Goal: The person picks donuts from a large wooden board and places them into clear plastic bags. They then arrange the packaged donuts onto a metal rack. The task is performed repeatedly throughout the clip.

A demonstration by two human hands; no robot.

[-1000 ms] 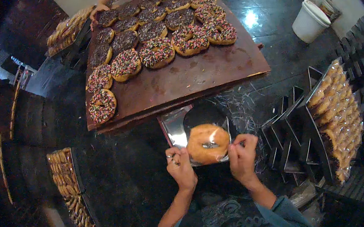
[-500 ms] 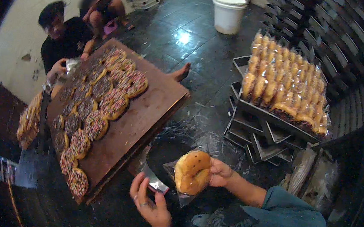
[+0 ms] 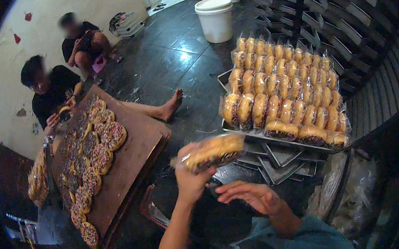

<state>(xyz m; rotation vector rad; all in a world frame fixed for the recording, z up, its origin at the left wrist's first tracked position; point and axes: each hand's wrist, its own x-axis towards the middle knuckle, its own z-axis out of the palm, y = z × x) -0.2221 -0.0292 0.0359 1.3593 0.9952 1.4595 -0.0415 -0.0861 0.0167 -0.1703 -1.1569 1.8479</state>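
A sprinkle-topped donut in a clear bag (image 3: pixel 214 151) is gripped by my left hand (image 3: pixel 191 175), blurred a little by motion. It lies on its side, with the sprinkled face downward. Below and to the right of it, my right hand (image 3: pixel 252 197) holds nothing, its fingers stretched out toward the left. To the right, a metal tray (image 3: pixel 285 141) bears rows of bagged donuts (image 3: pixel 284 80). At the left, a brown board (image 3: pixel 132 145) carries unwrapped donuts with chocolate and coloured sprinkles (image 3: pixel 92 159).
Beneath the donut tray are stacked metal trays (image 3: pixel 280 162). Crumpled clear plastic (image 3: pixel 357 188) lies at the right. A white bucket (image 3: pixel 215 20) stands on the dark floor. Behind the board a co-worker (image 3: pixel 54 90) handles a donut; another person (image 3: pixel 83 42) squats farther back.
The donut has gone from my right hand to my left and now sits in its bag, higher up. My right hand's fingers have opened. The view has swung right.
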